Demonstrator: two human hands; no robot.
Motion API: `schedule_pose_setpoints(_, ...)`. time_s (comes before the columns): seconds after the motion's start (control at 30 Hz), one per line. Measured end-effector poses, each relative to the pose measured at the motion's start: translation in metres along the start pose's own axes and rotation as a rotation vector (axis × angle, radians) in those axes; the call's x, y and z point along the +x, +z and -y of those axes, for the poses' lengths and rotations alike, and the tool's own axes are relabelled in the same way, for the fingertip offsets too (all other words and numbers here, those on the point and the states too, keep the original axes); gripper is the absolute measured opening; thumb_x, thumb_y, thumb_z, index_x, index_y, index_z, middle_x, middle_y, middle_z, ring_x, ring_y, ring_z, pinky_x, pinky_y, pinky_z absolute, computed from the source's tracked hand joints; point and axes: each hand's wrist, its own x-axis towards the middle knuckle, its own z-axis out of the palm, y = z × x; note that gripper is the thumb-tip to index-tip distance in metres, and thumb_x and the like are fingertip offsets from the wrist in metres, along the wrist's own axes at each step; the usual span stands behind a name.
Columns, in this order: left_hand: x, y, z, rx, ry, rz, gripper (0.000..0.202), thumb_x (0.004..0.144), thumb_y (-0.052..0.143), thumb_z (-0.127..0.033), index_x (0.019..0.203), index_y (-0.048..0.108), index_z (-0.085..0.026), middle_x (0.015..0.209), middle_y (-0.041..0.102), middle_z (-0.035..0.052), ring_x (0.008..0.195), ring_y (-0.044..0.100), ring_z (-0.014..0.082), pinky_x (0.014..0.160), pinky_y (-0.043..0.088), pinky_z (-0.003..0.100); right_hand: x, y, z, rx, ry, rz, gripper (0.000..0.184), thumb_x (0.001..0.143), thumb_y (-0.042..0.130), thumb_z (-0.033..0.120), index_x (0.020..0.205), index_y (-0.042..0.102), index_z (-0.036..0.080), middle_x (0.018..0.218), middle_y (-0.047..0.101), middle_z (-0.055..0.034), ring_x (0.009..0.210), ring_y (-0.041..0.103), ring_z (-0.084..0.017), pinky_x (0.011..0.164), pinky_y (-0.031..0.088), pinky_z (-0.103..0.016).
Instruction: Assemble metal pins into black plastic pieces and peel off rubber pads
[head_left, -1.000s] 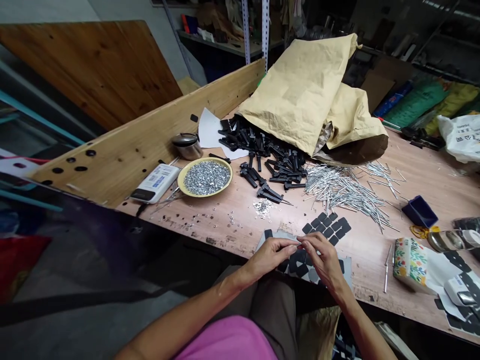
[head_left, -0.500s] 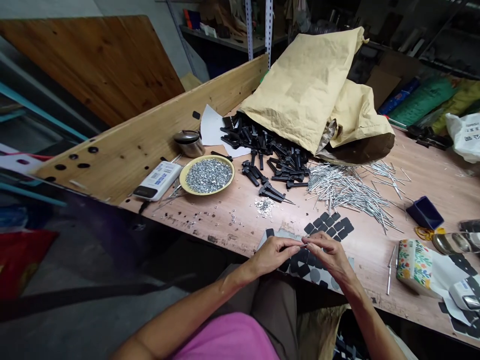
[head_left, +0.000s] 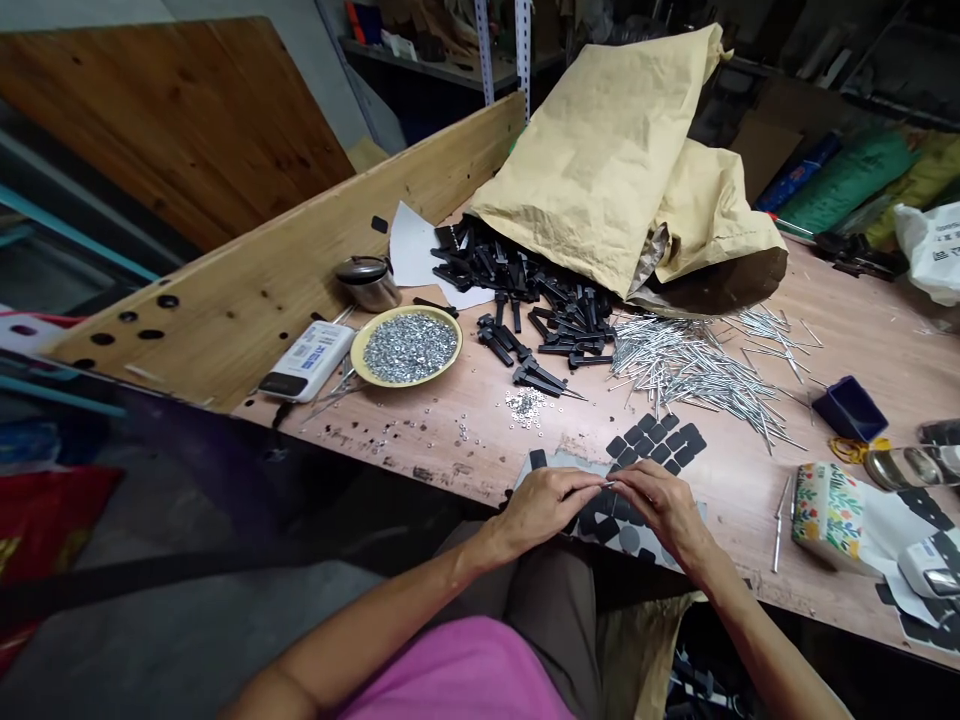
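My left hand (head_left: 546, 502) and my right hand (head_left: 661, 500) meet fingertip to fingertip above a grey sheet of black pads (head_left: 628, 540) at the table's front edge. Both are closed in a pinch. Whatever sits between the fingertips is small and mostly covered, so I cannot name it. Just beyond the hands lie rows of black rounded pads (head_left: 651, 440). Farther off are a small heap of washers (head_left: 527, 406), a pile of thin metal rods (head_left: 686, 370) and a heap of black plastic parts (head_left: 559, 325).
A yellow bowl of small metal pieces (head_left: 407, 347) stands at the left, beside a white device (head_left: 307, 362) and a metal pot (head_left: 369, 285). Large paper sacks (head_left: 600, 150) fill the back. A blue box (head_left: 850, 408) and a floral box (head_left: 827, 512) stand at the right.
The view has shifted slightly. My hands remain fingertip to fingertip over the sheet, and the right fingers lie a little flatter than before.
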Motion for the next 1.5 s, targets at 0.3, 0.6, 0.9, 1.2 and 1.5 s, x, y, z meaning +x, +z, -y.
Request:
schedule_pose_setpoints(0.3,0.005,-0.003,0.001,0.51,0.401,-0.032,0.026,0.092,0.044,-0.025,0.098,0.069,-0.019,0.08,0.072,0.0025,0.068,0.067,0.0131,0.056,0.046,0.02,0.0,-0.001,-0.006,-0.418,-0.163,0.076,0.045,0.099,0.022,0.028,0.067,0.052,0.019,0.06,0.055,-0.0025,0.057,0.047,-0.015,0.062,0.034,-0.029)
schedule_pose_setpoints(0.6,0.009,0.007,0.007,0.511,0.45,-0.18,0.027,0.093,0.041,-0.021,0.1,0.067,-0.017,0.077,0.071,0.0027,0.066,0.067,0.0114,0.058,0.05,0.019,0.001,0.002,-0.006,0.005,0.481,0.151,0.064,0.095,0.008,0.053,0.068,0.056,0.021,0.061,0.059,-0.0008,0.055,0.055,-0.014,0.053,0.039,-0.025)
schedule_pose_setpoints(0.9,0.013,0.008,0.01,0.172,0.238,-0.124,0.023,0.088,0.049,-0.023,0.099,0.07,-0.021,0.094,0.073,0.0039,0.085,0.069,0.016,0.074,0.054,0.024,0.003,-0.005,-0.009,-0.096,0.11,-0.046,0.036,0.096,0.034,0.041,0.086,0.062,0.02,0.076,0.064,-0.004,0.07,0.059,-0.014,0.064,0.043,-0.026)
schedule_pose_setpoints(1.2,0.011,0.011,0.003,-0.031,-0.024,-0.121,0.024,0.084,0.052,-0.03,0.093,0.072,-0.021,0.083,0.071,0.0058,0.076,0.065,0.0162,0.068,0.049,0.024,0.005,0.009,-0.012,-0.265,0.258,-0.043,0.055,0.098,0.017,0.041,0.061,0.052,0.02,0.058,0.054,-0.0025,0.055,0.048,-0.014,0.059,0.035,-0.028)
schedule_pose_setpoints(1.5,0.022,0.027,-0.016,-1.17,-0.48,-0.187,0.037,0.048,0.085,-0.034,0.077,0.073,-0.015,0.083,0.069,0.0063,0.085,0.06,0.0167,0.077,0.045,0.025,-0.007,0.047,0.017,0.783,0.678,-0.481,0.039,0.07,0.066,0.054,0.09,0.06,0.021,0.086,0.067,-0.0041,0.079,0.061,-0.018,0.069,0.048,-0.029)
